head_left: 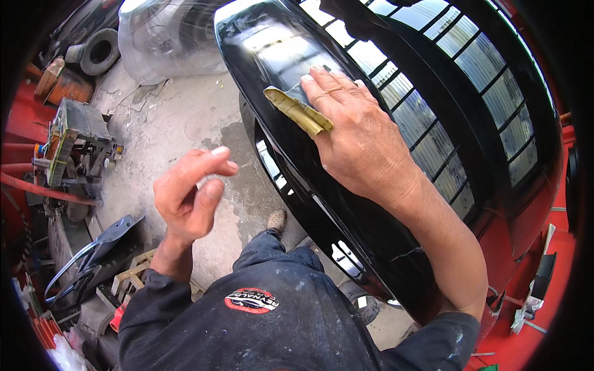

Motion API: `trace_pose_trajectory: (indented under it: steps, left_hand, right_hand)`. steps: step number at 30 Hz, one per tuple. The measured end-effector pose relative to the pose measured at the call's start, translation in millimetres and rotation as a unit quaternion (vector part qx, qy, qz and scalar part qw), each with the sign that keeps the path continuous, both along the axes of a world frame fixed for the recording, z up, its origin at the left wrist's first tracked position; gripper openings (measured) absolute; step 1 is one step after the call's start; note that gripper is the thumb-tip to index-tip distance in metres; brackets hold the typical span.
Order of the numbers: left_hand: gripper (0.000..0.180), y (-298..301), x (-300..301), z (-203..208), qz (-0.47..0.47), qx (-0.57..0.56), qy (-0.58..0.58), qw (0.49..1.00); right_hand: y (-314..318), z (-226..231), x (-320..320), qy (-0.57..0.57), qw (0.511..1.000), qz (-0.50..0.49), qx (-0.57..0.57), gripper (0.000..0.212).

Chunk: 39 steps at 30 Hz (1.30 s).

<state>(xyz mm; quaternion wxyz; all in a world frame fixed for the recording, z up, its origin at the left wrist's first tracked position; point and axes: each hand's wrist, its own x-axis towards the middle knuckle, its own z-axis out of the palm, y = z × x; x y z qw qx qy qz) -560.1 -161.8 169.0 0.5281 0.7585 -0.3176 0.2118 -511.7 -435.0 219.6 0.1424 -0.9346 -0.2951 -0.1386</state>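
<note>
My right hand (362, 139) lies with its fingers flat on a glossy black car body panel (272, 52). Under that hand is a folded, yellow-olive piece of sandpaper (300, 114); its curled edge sticks out past the thumb, and the rest is hidden by the palm. A wet-looking grey film shows on the panel beside the fingertips. My left hand (195, 191) hangs in the air left of the panel, fingers bent and thumb apart from them, with nothing in it.
Behind the panel stands a plastic-wrapped car part (170, 43). A tyre (100, 52), an orange bucket (68, 86) and a grimy metal machine (80, 133) line the left side. Loose dark trim (99, 247) lies near a wooden pallet (133, 272). Red surfaces (557, 272) border the right.
</note>
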Motion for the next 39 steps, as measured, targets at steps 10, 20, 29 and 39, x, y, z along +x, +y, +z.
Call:
trace_pose_trajectory:
  steps: [10,20,29,39]
  left_hand:
    - [0.011,-72,2,92,-0.288,0.014,-0.206,0.935]
    - [0.021,-81,-4,91,-0.301,-0.014,-0.196,0.933]
    - [0.030,-79,-13,92,-0.345,-0.041,-0.173,0.922]
    - [0.040,-52,-17,98,-0.288,-0.003,-0.134,0.948]
  right_hand:
    - [7,5,12,-0.015,1.000,0.018,-0.015,0.048]
    - [16,0,23,-0.043,0.998,0.039,-0.030,0.053]
    - [-9,15,-7,0.010,0.999,0.008,-0.041,0.049]
    - [8,4,17,0.011,0.997,0.074,-0.012,0.048]
